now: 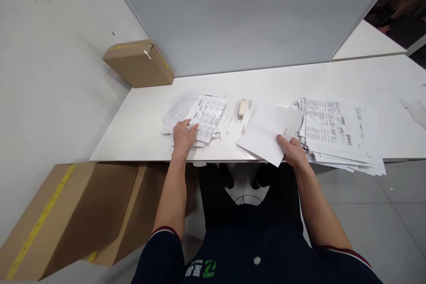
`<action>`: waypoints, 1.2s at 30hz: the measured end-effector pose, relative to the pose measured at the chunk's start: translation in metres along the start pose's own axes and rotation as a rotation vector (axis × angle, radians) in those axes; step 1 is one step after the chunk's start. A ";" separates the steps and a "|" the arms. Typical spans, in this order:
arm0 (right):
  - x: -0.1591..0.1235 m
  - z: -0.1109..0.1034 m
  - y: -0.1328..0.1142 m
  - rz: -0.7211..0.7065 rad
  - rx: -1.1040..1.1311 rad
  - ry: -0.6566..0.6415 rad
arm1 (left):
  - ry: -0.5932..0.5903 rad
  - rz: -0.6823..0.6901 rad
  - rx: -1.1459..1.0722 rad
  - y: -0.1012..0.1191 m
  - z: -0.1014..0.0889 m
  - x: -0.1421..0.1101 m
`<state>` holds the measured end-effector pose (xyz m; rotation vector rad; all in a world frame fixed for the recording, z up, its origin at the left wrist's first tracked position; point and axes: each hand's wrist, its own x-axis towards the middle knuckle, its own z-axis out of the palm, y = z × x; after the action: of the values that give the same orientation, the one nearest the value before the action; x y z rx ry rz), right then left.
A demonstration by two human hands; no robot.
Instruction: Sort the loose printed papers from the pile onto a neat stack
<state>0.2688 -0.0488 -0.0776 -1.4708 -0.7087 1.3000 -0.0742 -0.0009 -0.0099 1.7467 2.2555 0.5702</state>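
Note:
My left hand rests at the lower left edge of a printed sheet on a loose pile of papers, its thumb and index finger apart. My right hand is closed on a mostly blank white sheet of paper, thumb on top and the other fingers hidden beneath. This sheet slants over the front edge of the table. Just right of that hand lies a thicker stack of printed papers, its edges uneven. Between the two piles sits a small cream stapler.
The white table meets a grey panel at the back. A cardboard box stands in the back left corner. Larger cardboard boxes with yellow tape are below at the left. Some papers of the right stack overhang the front edge.

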 end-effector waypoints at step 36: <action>0.001 -0.001 0.005 -0.056 -0.009 0.008 | -0.101 -0.225 -0.240 -0.041 -0.016 0.037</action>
<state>0.2688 -0.0499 -0.0826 -1.4526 -0.7460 1.2489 -0.1261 0.0239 -0.0119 1.3573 2.1728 0.6563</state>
